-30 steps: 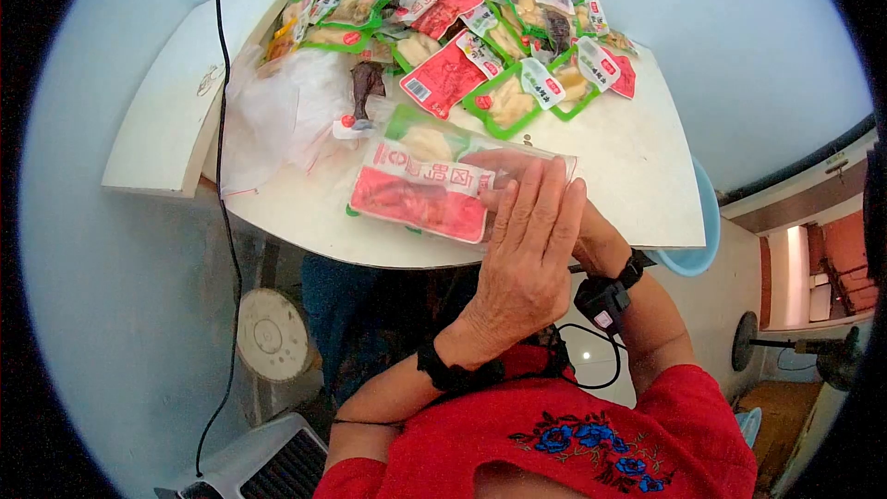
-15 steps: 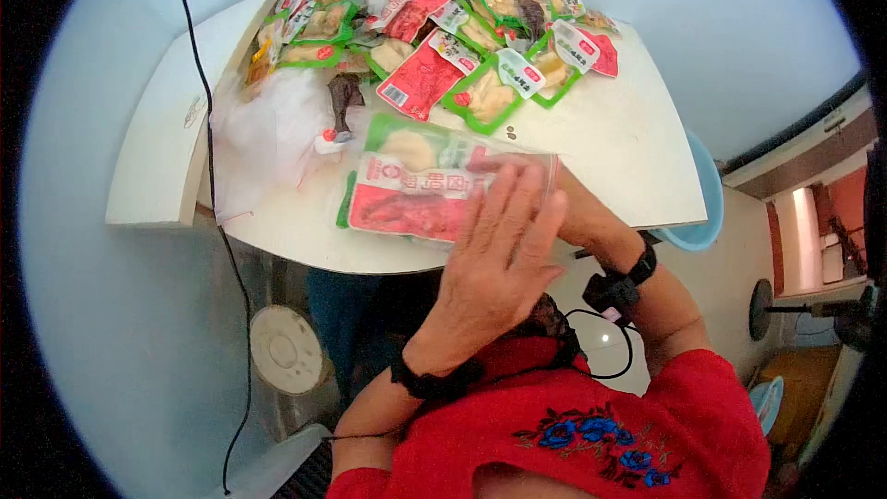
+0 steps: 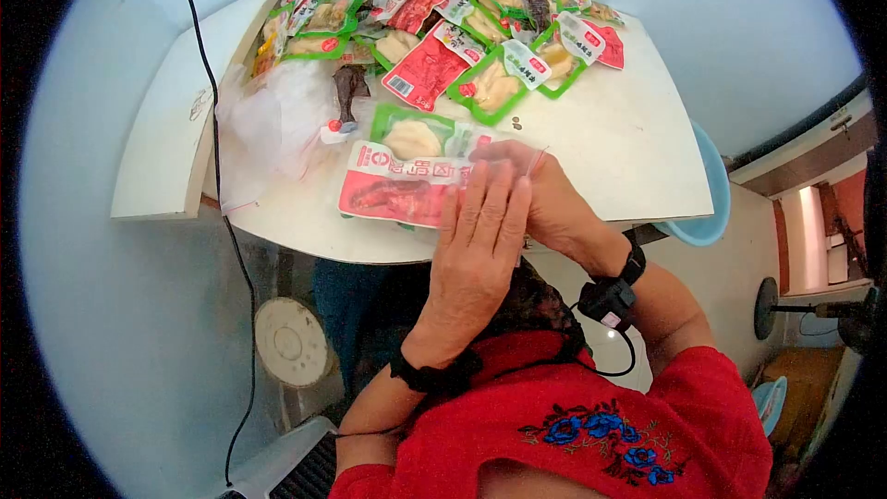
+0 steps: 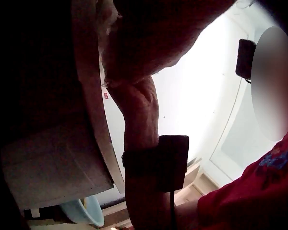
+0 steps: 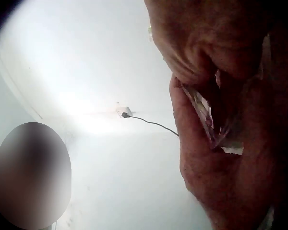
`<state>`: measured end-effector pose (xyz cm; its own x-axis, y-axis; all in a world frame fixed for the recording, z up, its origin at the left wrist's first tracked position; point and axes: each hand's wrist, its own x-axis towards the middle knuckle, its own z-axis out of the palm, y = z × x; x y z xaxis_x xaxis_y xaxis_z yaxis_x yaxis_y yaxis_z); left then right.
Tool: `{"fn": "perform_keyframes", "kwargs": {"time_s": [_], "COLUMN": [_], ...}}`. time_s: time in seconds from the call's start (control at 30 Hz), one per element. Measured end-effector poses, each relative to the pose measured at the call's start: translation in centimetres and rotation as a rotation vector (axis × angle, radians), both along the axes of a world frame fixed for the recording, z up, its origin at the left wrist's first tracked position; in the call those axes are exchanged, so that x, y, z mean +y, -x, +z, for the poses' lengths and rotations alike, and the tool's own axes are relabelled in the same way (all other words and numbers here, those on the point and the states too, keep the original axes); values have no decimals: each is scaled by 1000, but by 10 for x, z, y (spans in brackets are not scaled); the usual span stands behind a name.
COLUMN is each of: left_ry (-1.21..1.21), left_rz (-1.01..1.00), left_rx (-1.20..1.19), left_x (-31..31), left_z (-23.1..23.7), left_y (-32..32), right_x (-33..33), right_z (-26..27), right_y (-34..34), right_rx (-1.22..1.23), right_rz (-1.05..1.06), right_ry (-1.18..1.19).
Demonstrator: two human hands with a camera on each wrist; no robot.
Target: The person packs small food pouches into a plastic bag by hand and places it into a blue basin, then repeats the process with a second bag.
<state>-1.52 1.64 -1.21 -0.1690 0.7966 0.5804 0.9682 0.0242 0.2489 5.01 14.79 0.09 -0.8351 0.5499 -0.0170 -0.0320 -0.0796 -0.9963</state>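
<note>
On the table in the head view lies a clear plastic bag [image 3: 460, 140] with food packets inside: a red-and-white packet [image 3: 393, 196] and a green-edged packet [image 3: 411, 137] with pale pieces. My right hand [image 3: 545, 194] grips the bag's right end; the right wrist view shows its thumb and fingers [image 5: 194, 124] around the plastic. Over that end my left hand [image 3: 476, 254] lies with straight fingers, its fingertips overlapping the red packet and right fingers. Seen from the left wrist, the left hand [image 4: 149, 38] is dark and hides most of the bag.
Behind the bag is a pile of packets, red packets [image 3: 434, 67] and green-edged ones [image 3: 494, 88] among them. A dark packaged piece [image 3: 347, 97] and loose clear bags [image 3: 286, 115] lie at the left. A black cable [image 3: 220, 157] hangs there; a blue basin [image 3: 710, 199] stands beyond the table's right edge.
The left hand has slid leftward from over the right hand, lifting a little midway, and more of the right hand shows. The packets in the bag have shifted slightly.
</note>
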Motion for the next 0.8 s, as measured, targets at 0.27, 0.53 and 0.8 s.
{"fn": "perform_keyframes", "kwargs": {"time_s": [0.27,0.53,0.8], "left_ry": [-60,36,-39], "left_rz": [28,-4,-46], "left_rx": [-21,28,-109], "left_x": [-13,-15,-22], "left_z": [-17,-14,-7], "left_y": [10,14,18], "right_x": [-3,-3,40], "right_z": [-8,10,20], "right_y": [5,-12,-54], "right_rx": [-86,-108,-231], "right_rz": [-35,12,-250], "right_ry": [-244,92,-968]}}
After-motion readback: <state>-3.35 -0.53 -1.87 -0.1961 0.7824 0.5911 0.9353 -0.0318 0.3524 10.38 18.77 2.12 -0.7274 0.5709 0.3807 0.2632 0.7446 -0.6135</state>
